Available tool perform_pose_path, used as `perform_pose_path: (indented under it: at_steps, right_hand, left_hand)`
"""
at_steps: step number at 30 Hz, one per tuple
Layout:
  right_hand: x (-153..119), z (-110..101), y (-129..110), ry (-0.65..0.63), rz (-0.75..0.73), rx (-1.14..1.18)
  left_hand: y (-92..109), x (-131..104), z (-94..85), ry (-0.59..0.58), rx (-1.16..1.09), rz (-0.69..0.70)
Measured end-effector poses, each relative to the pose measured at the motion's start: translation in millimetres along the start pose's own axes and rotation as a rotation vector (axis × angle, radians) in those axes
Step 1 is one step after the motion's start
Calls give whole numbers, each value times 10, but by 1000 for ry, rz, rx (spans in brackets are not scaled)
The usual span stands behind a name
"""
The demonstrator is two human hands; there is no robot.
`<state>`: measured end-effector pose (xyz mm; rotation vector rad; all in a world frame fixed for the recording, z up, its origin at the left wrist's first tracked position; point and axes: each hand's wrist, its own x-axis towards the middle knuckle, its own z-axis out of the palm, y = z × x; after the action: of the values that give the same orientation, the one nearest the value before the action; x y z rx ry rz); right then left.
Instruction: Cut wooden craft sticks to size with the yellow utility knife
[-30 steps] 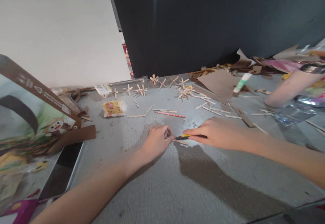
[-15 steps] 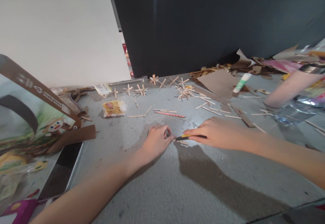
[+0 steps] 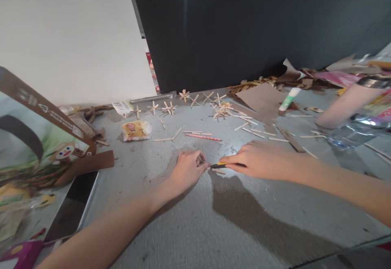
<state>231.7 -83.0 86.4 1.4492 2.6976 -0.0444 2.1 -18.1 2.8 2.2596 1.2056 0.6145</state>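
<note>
Taking the left hand [image 3: 188, 167] as the dial's centre, the right hand [image 3: 253, 159] sits at three o'clock, its fingers pinching a yellow-and-black cutter [image 3: 222, 165] whose tip points to nine o'clock, right by the left fingertips. The left thumb and forefinger are drawn close together on the table [image 3: 171, 236]; whether they pinch anything I cannot tell. A short wooden stick [image 3: 219, 172] lies just below the cutter, at three o'clock from the left hand, and a striped pencil-like rod [image 3: 203, 137] at one o'clock.

The step looks like fine blade work at those fingertips. To do it well, I would keep the left fingers off the blade's line, press whatever is worked flat to the table, and use short, light strokes.

Against the frame from half a second ago, everything sits slightly further towards nine o'clock, probably a small head turn; both hands keep the same pose
</note>
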Motion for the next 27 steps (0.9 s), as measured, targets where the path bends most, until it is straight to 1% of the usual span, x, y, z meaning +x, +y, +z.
perform_pose_path:
  at_steps: [5, 11, 13, 15, 16, 19, 22, 24, 27]
  right_hand:
    - [93, -149, -122, -63, -6, -110]
    - [225, -331, -294, -130, 20, -164]
    - [260, -388, -353, -153, 18, -181]
    - [290, -429, -396, -173, 15, -173]
    - [302, -441, -410, -182, 16, -167]
    - [331, -441, -425, -212, 21, -165]
    - [356, -418, -429, -209, 7, -168]
    - [379, -418, -441, -220, -3, -165]
    - [416, -444, -472, -271, -6, -172]
  left_hand:
    - [15, -2, 3, -3, 8, -7]
    - [-8, 14, -9, -20, 10, 3]
    - [-33, 34, -11, -46, -50, -8]
    - [-62, 58, -8, -50, -160, -40]
    - [-76, 70, -5, -31, -226, -67]
    - [-106, 97, 6, 76, -418, -184]
    - [-120, 108, 14, 146, -551, -272]
    - [-125, 109, 16, 171, -592, -284]
    - [-133, 109, 19, 192, -611, -277]
